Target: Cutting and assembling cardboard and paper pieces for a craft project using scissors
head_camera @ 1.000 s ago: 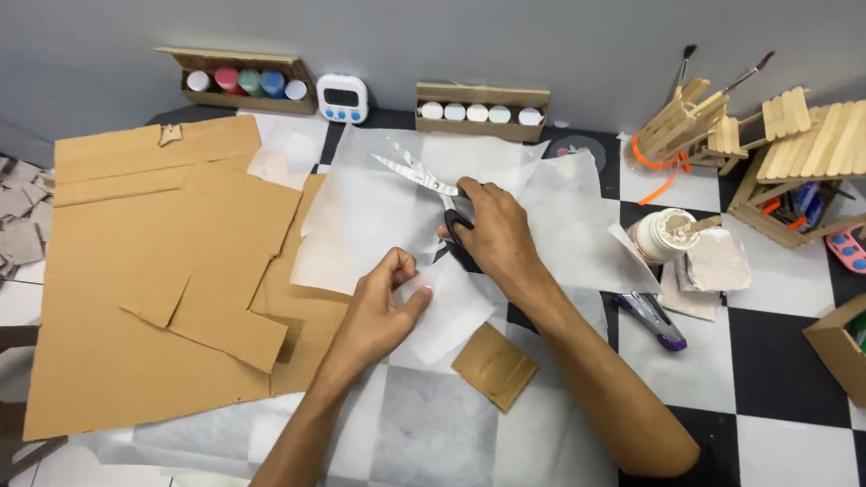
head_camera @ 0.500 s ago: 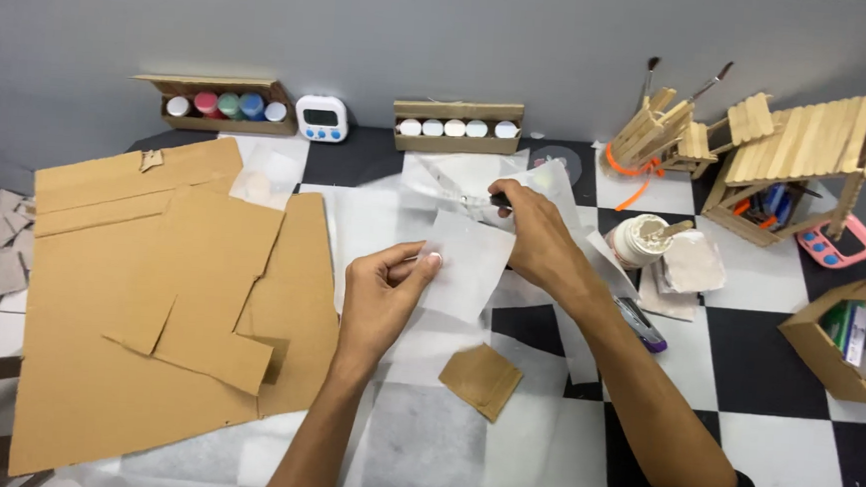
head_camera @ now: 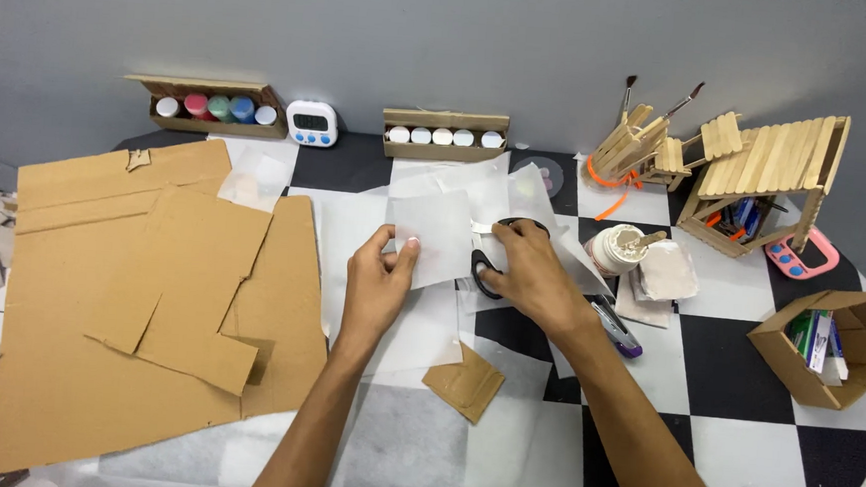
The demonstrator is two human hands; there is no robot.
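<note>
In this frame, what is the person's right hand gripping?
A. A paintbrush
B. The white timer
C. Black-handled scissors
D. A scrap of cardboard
C: the right hand has its fingers through the black handles of the scissors, whose blades meet the white sheet of paper pinched in the left hand.

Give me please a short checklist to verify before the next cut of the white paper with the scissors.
1. The left hand grips the white paper piece firmly: ok, thumb and fingers pinch its left edge.
2. The right hand holds the scissors: ok, the fingers are in the black handles.
3. The blades meet the paper edge: ok, they touch its right side.
4. The left fingers are away from the blades: ok, they are on the opposite edge.
5. The blades are open: cannot tell.
6. The glue pot is clear of the right hand: ok, it stands apart.
</note>
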